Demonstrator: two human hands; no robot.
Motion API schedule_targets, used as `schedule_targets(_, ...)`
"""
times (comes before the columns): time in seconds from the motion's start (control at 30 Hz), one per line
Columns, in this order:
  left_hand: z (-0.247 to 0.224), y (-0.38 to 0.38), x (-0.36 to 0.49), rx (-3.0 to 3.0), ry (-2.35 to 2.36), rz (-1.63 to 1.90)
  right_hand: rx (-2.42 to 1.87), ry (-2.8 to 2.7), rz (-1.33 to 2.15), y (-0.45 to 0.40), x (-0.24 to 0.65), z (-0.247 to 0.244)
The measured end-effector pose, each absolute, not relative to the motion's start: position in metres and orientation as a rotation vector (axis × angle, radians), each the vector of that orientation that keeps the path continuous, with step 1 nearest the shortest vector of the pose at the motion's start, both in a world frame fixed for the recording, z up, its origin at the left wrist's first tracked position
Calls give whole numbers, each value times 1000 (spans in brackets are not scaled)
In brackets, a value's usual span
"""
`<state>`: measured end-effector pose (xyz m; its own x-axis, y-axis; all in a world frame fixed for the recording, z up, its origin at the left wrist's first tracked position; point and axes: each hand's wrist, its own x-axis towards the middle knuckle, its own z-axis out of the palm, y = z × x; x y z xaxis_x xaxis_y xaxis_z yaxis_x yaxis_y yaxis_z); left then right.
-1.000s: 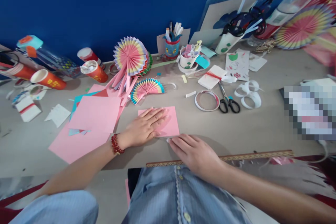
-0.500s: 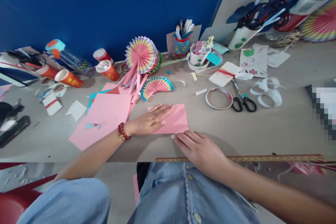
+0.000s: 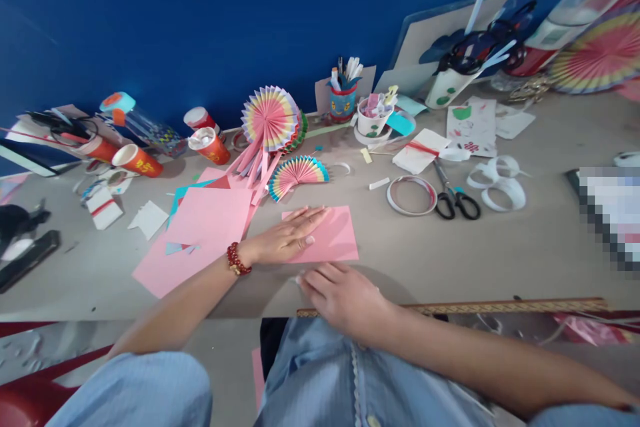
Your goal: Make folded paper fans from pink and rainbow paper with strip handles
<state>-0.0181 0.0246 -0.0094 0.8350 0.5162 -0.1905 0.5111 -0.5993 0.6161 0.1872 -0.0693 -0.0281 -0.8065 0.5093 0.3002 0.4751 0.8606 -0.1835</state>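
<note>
My left hand (image 3: 284, 240) lies flat, fingers stretched out, on a pink paper rectangle (image 3: 336, 230) and presses it to the table. It covers the paper's left part. My right hand (image 3: 345, 297) is at the table's front edge, just below the paper's near edge. Its fingers are curled together, and a small whitish bit shows at the fingertips, too small to name. Left of my left hand lies a larger pink sheet (image 3: 213, 220), on top of other coloured sheets. Beyond the paper rectangle rests a pleated paper fan (image 3: 299, 175) with a blue and yellow rim.
Scissors (image 3: 454, 197) and a tape roll (image 3: 411, 195) lie to the right, beside curled white paper strips (image 3: 504, 192). Paper rosettes (image 3: 270, 119), a pen cup (image 3: 343, 105) and orange cups (image 3: 137, 160) stand along the blue wall (image 3: 200, 20). A woven strip (image 3: 515, 307) runs along the front edge.
My right hand has slid left along the near edge of the pink rectangle. My left hand stays flat on the paper. The whole view has shifted slightly.
</note>
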Motion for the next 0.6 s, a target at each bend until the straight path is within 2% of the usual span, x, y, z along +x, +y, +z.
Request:
schedule_targets(0.17, -9, 25, -23, 2259, 778, 163, -706, -2700, 263, -60, 234, -11)
schedule_targets(0.3, -9, 17, -23, 2425, 859, 305, -1032, -2578, 115, -52, 294, -14)
schedule_targets(0.5, -19, -7, -17, 2814, 911, 155, -1323, -2482, -198, -30, 334, -22)
schedule_targets(0.6, -23, -13, -11, 2882, 954, 171, -1322, -2477, -161, -22, 323, -16)
